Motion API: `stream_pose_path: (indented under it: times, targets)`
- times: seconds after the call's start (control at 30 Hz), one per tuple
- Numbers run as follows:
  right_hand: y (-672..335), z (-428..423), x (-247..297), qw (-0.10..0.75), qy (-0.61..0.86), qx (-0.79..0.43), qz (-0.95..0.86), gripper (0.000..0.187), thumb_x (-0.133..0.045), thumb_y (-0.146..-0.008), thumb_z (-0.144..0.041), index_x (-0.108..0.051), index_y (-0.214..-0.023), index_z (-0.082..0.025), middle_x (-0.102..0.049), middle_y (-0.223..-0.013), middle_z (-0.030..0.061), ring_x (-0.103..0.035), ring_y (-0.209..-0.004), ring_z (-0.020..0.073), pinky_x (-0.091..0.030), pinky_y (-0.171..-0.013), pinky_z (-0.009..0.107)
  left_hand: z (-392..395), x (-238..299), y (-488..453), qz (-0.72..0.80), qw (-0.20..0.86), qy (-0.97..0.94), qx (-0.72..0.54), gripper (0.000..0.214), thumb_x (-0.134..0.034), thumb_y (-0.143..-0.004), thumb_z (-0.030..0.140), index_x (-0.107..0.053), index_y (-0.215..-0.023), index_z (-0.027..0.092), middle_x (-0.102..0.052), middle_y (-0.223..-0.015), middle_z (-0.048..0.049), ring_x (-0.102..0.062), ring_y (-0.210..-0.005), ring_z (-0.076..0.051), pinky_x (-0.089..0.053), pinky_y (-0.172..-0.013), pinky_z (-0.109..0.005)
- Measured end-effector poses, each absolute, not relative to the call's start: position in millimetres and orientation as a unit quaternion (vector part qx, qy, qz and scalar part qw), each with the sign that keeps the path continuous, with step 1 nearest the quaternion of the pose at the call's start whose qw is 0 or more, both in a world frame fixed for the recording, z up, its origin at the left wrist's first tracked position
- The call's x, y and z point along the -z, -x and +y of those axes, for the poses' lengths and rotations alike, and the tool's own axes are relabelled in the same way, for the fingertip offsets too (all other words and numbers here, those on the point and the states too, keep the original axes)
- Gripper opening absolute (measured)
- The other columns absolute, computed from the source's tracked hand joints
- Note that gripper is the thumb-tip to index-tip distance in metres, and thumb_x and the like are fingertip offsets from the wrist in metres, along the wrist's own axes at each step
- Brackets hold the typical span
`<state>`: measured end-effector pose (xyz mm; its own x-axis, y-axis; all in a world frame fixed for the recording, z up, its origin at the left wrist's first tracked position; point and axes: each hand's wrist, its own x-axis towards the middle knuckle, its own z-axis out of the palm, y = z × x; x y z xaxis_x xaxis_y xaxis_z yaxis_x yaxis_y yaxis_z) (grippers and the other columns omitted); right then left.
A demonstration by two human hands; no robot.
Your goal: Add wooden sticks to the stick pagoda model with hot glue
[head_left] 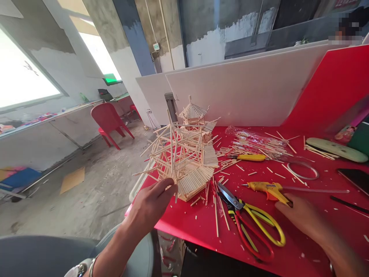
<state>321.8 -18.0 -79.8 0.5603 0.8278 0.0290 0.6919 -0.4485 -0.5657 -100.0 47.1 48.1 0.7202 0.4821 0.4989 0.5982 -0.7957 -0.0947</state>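
A red table (201, 231) fills the right side of a bare room with a concrete floor (95, 192), patchy grey-and-white walls and a red chair (106, 119) farther off; white boards (245, 88) stand along the table's back edge. The left hand (158, 198) has its grip pinched on the lower end of an upright stick in the stick frame (172, 150), near the table's left edge. That frame partly hides the stick pavilion (192, 112) behind it, and where their sticks cross they are hard to tell apart. The right hand (296, 211) is at the handle of the yellow glue gun (266, 187); I cannot tell whether its grip is closed. The phone (356, 180) is cut off at the right edge. Scissors (235, 202) lie over pliers (232, 213) between the hands, with a yellow cutter (250, 157) and loose sticks (259, 144) beyond.
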Motion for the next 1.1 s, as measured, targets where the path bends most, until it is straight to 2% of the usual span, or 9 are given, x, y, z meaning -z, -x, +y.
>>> stream_pose_path:
  times: [0.13, 0.23, 0.33, 0.5, 0.63, 0.73, 0.87, 0.97, 1.1]
  targets:
    - [-309.2, -24.6, 63.3, 0.323, 0.808, -0.258, -0.421, 0.026, -0.059, -0.074, -0.044, -0.064, -0.09, -0.024, -0.074, -0.075, 0.0065, -0.07, -0.068, 0.0257, -0.051, -0.061, 0.031, 51.9, -49.3, 102.5, -0.263, 0.123, 0.934, 0.209, 0.02, -0.049, -0.096, 0.008, -0.062, -0.11, 0.014, -0.071, -0.107, -0.0123, -0.07, -0.079, -0.019, -0.055, -0.063, -0.03]
    - [-290.1, -27.9, 44.6, 0.415, 0.756, -0.333, -0.381, 0.045, -0.067, -0.068, -0.05, -0.061, -0.105, -0.025, -0.076, -0.096, 0.0054, -0.072, -0.09, 0.0268, -0.054, -0.075, 0.03, 54.9, -47.0, 105.3, -0.252, 0.104, 0.934, 0.232, 0.022, -0.051, -0.095, 0.008, -0.063, -0.111, 0.015, -0.072, -0.109, -0.0122, -0.072, -0.083, -0.019, -0.058, -0.069, -0.031]
    - [-268.1, -29.1, 25.6, 0.453, 0.714, -0.39, -0.365, 0.056, -0.074, -0.063, -0.053, -0.061, -0.111, -0.026, -0.075, -0.102, 0.0049, -0.071, -0.094, 0.0269, -0.057, -0.077, 0.029, 56.4, -47.4, 106.9, -0.248, 0.073, 0.934, 0.247, 0.025, -0.053, -0.094, 0.008, -0.064, -0.115, 0.016, -0.073, -0.113, -0.0114, -0.073, -0.09, -0.019, -0.06, -0.077, -0.031]
    - [-240.1, -26.4, 8.1, 0.487, 0.651, -0.415, -0.408, 0.058, -0.075, -0.067, -0.054, -0.061, -0.114, -0.024, -0.074, -0.108, 0.0088, -0.071, -0.096, 0.0283, -0.059, -0.079, 0.032, 56.0, -57.9, 103.6, -0.232, 0.063, 0.942, 0.235, 0.024, -0.05, -0.095, 0.009, -0.069, -0.107, 0.015, -0.075, -0.109, -0.0115, -0.074, -0.083, -0.019, -0.062, -0.071, -0.031]
    - [-224.7, -21.1, 1.6, 0.471, 0.636, -0.389, -0.472, 0.049, -0.071, -0.076, -0.049, -0.062, -0.117, -0.023, -0.074, -0.111, 0.0095, -0.071, -0.097, 0.0277, -0.059, -0.078, 0.032, 58.1, -66.9, 98.2, -0.203, 0.073, 0.95, 0.228, 0.024, -0.048, -0.095, 0.008, -0.071, -0.096, 0.014, -0.077, -0.103, -0.0122, -0.073, -0.074, -0.018, -0.061, -0.063, -0.03]
    - [-208.8, -18.1, -7.4, 0.472, 0.644, -0.346, -0.493, 0.043, -0.068, -0.078, -0.046, -0.062, -0.114, -0.023, -0.074, -0.105, 0.0074, -0.072, -0.091, 0.0248, -0.058, -0.072, 0.028, 60.7, -68.2, 97.8, -0.192, 0.073, 0.953, 0.223, 0.023, -0.049, -0.095, 0.007, -0.071, -0.095, 0.013, -0.077, -0.102, -0.0127, -0.073, -0.075, -0.018, -0.061, -0.063, -0.03]
    - [-181.5, -18.8, -18.4, 0.464, 0.615, -0.35, -0.533, 0.035, -0.065, -0.08, -0.045, -0.061, -0.106, -0.022, -0.07, -0.079, 0.0019, -0.067, -0.067, 0.0188, -0.054, -0.057, 0.024, 62.7, -62.4, 102.7, -0.206, 0.066, 0.951, 0.221, 0.022, -0.051, -0.093, 0.007, -0.07, -0.103, 0.013, -0.076, -0.106, -0.0123, -0.073, -0.077, -0.018, -0.06, -0.064, -0.03]
    - [-159.8, -20.5, -17.4, 0.478, 0.614, -0.348, -0.523, 0.032, -0.068, -0.077, -0.048, -0.062, -0.094, -0.021, -0.063, -0.064, -0.0014, -0.061, -0.055, 0.0167, -0.05, -0.05, 0.024, 62.4, -55.0, 107.0, -0.218, 0.048, 0.944, 0.242, 0.023, -0.054, -0.092, 0.007, -0.068, -0.109, 0.014, -0.075, -0.109, -0.0111, -0.074, -0.08, -0.018, -0.06, -0.068, -0.029]
    - [-128.5, -20.5, -13.7, 0.523, 0.626, -0.352, -0.458, 0.035, -0.072, -0.073, -0.052, -0.063, -0.078, -0.019, -0.06, -0.055, -0.0007, -0.056, -0.048, 0.0158, -0.046, -0.045, 0.025, 59.3, -44.8, 110.7, -0.244, 0.026, 0.93, 0.274, 0.029, -0.055, -0.092, 0.009, -0.067, -0.117, 0.018, -0.074, -0.113, -0.0106, -0.074, -0.091, -0.019, -0.061, -0.077, -0.029]
